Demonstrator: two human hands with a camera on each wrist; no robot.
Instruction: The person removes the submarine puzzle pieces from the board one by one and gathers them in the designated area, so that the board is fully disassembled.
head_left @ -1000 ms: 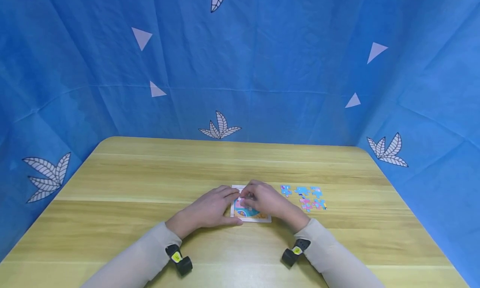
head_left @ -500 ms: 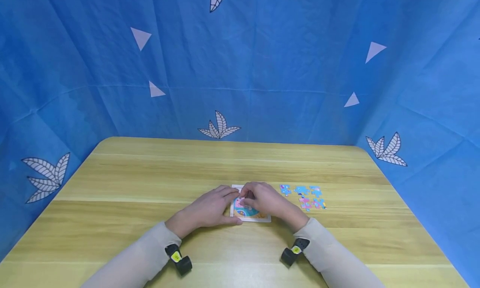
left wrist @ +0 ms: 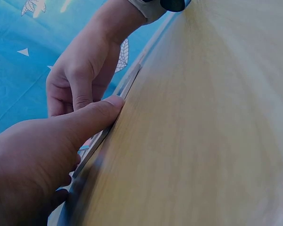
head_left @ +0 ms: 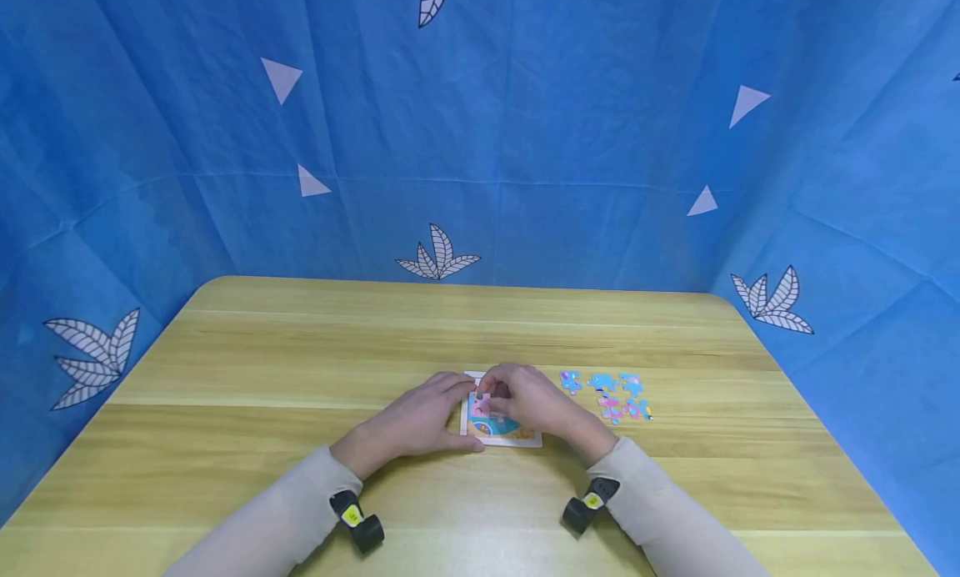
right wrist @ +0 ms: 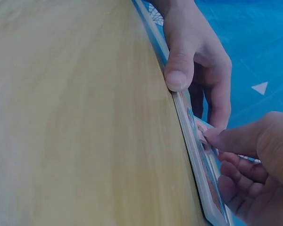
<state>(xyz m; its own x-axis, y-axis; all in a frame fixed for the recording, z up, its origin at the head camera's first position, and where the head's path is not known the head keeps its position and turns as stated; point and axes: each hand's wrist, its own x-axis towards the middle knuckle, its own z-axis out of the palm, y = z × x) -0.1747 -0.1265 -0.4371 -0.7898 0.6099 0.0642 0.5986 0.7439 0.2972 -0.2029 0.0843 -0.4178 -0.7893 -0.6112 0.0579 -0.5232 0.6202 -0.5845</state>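
Note:
A small jigsaw tray [head_left: 517, 443] with a pale rim and a colourful picture lies on the table between my hands. My left hand [head_left: 420, 414] holds it at the left side, thumb at the near rim and fingers at the far left corner. Over the picture, my right hand [head_left: 525, 398] pinches a pink jigsaw piece [head_left: 480, 406] between thumb and index finger. The right wrist view shows that thumb tip on the pink piece [right wrist: 201, 126], down at the tray's level. In the left wrist view, the left thumb lies along the tray's edge [left wrist: 96, 141].
Several loose blue and pink jigsaw pieces [head_left: 603, 383] lie on the wooden table [head_left: 300, 335] to the right of the tray. A blue curtain [head_left: 585, 127] with white leaves and triangles hangs around the table's back and sides.
My right hand's fingertips have shifted very slightly left over the tray, and a little more of the pink piece shows. The left hand stays in place.

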